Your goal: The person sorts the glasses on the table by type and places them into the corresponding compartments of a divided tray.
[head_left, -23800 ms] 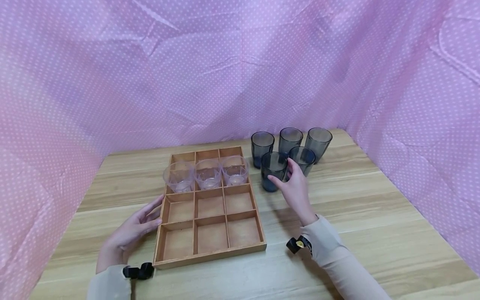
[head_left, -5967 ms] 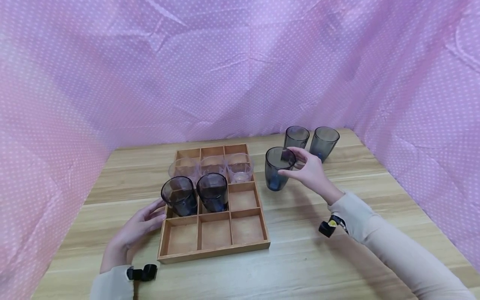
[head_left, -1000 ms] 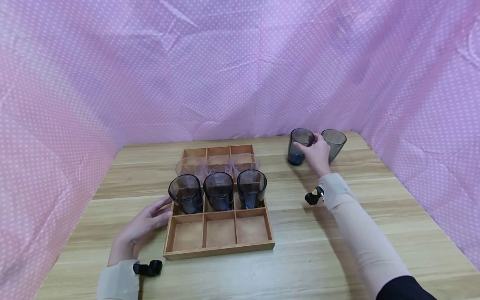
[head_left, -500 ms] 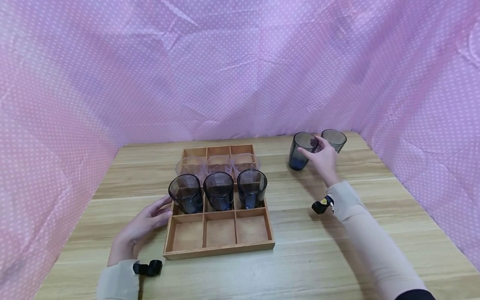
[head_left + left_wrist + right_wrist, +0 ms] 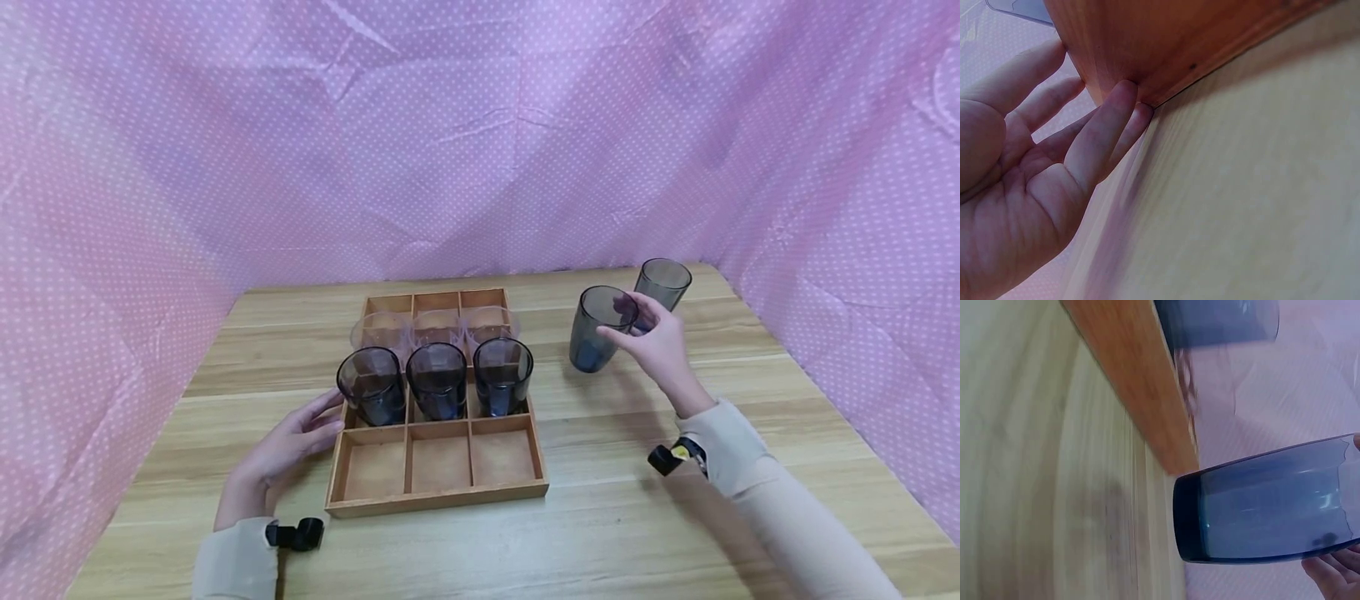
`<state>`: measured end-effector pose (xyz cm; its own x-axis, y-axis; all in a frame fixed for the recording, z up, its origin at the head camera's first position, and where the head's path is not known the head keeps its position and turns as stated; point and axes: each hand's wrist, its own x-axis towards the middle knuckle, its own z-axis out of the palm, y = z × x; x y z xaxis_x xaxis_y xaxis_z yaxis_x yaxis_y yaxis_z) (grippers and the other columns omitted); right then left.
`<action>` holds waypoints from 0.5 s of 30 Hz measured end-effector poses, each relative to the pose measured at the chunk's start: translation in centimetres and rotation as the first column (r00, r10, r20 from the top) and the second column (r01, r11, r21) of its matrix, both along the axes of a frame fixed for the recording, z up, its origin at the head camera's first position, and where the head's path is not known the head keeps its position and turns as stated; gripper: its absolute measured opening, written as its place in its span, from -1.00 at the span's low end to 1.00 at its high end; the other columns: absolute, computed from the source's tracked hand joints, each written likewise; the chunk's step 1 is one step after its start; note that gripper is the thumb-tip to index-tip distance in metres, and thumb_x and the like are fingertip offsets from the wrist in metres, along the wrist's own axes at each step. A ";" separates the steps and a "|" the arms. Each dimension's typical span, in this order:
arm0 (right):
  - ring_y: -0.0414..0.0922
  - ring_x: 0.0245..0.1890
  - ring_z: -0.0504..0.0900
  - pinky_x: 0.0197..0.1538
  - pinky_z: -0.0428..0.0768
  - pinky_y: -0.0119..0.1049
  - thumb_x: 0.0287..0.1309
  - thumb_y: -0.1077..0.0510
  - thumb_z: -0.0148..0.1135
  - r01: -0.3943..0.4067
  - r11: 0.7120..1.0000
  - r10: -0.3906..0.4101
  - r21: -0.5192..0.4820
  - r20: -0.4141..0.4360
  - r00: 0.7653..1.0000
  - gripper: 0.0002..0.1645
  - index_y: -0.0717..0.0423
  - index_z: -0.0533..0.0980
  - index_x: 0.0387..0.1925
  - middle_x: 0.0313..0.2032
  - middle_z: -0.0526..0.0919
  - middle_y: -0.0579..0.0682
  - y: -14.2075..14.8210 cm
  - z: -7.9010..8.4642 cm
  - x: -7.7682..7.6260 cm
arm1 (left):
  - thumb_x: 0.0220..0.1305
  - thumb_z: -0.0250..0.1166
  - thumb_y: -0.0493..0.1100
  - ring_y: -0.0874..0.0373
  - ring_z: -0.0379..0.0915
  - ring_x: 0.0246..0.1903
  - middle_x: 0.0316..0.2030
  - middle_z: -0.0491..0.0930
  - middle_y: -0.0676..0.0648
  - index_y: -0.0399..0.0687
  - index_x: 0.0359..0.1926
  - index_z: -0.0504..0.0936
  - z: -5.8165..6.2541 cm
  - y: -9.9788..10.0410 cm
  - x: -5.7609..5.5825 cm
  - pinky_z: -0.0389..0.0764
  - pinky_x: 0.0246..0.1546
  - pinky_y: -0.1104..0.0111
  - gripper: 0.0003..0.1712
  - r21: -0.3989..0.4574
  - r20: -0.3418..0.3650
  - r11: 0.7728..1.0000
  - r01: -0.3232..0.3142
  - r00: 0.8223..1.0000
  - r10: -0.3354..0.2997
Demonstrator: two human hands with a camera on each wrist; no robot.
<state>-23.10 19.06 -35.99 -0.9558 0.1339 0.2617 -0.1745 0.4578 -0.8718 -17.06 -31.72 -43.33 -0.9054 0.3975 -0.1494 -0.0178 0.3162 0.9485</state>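
My right hand (image 5: 663,352) grips a smoky grey drinking glass (image 5: 592,337) near its rim, thumb on one side and fingers on the other. In the right wrist view the glass (image 5: 1266,503) hangs above the table, its dark base away from the hand. My left hand (image 5: 288,446) touches the left side of a wooden compartment tray (image 5: 438,502); in the left wrist view its fairly straight fingertips meet the tray wall (image 5: 1141,50). Three grey glasses (image 5: 437,383) stand in the tray's middle row. Behind them, three clear cups (image 5: 382,332) are partly hidden.
One more grey glass (image 5: 666,279) stands at the back right of the wooden table (image 5: 585,517), partly behind my right hand. The front row of the tray holds three bare compartments (image 5: 440,465). A pink dotted cloth (image 5: 480,150) hangs around the table's back and sides.
Earlier, grey glasses went from the right group into the tray's middle row. Over the last second my right hand has lifted another one off the table toward me. The left hand stays put.
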 end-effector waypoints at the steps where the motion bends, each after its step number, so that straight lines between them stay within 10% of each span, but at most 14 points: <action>1: -0.45 -0.04 0.54 -0.08 0.49 -0.74 -0.02 0.16 0.49 -0.009 1.000 0.009 0.010 0.000 1.000 -0.22 0.27 0.40 0.24 0.11 0.61 0.27 -0.1 0.1 0.6 | 0.44 0.10 -0.13 0.72 0.27 0.02 0.44 -0.10 -0.52 -0.32 0.50 -0.12 0.0 0.0 0.0 0.46 0.02 0.66 -0.18 -0.001 -0.002 1.000 0.001 1.000 -0.001; 15: -0.57 0.01 0.52 -0.10 0.55 -0.65 -0.12 0.26 0.53 -0.151 0.988 0.152 0.011 -0.048 0.987 -0.25 0.20 0.46 0.18 -0.01 0.69 -0.22 -1.3 1.0 6.4 | 0.43 0.12 -0.10 0.72 0.23 0.04 0.45 -0.07 -0.49 -0.27 0.50 -0.07 -0.2 0.0 0.1 0.46 0.03 0.66 -0.19 -0.009 -0.002 1.000 -0.016 1.000 0.016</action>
<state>-16.68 17.81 -35.04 -0.9511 -0.0133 0.3085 -0.2842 0.4288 -0.8575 -16.95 -31.73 -43.50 -0.9119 0.3816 -0.1511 -0.0209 0.3245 0.9457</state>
